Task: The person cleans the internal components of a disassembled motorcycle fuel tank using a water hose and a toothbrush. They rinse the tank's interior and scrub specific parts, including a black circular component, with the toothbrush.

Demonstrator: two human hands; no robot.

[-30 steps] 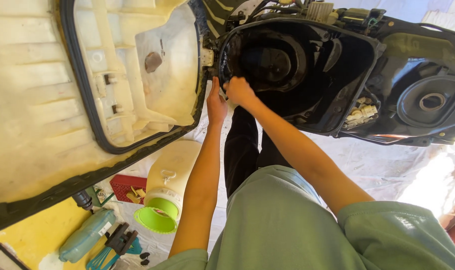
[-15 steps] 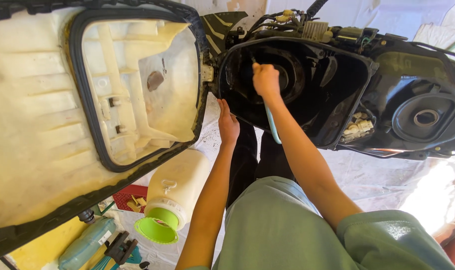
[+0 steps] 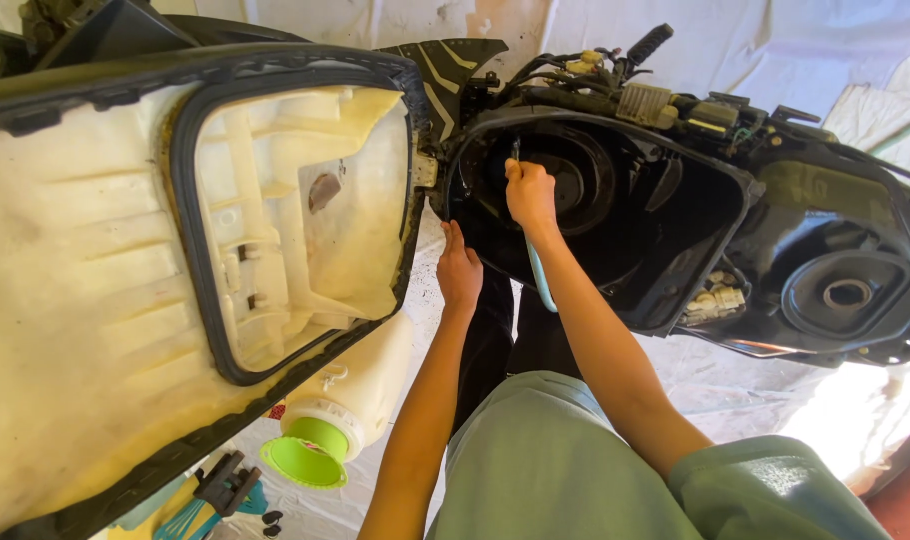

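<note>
The right hand was reaching into the black under-seat storage tub of a scooter, its grip closed around a tool with a light blue handle; the handle hung down along the forearm, and the working end pointed up toward the far wall of the tub, too dark and small to make out. The left hand rested with fingers spread flat on the near left rim of the tub, holding nothing, just beside the hinge of the raised seat, whose pale underside filled the left of the scene.

By the look of it, the step in hand was work on a fastener deep inside the tub, the left hand bracing. The next move would likely call for seating the tool tip squarely, since the spot lay in shadow.

On the floor near the left, a white plastic jug with a green mouth lay on its side, well apart from both hands.
</note>
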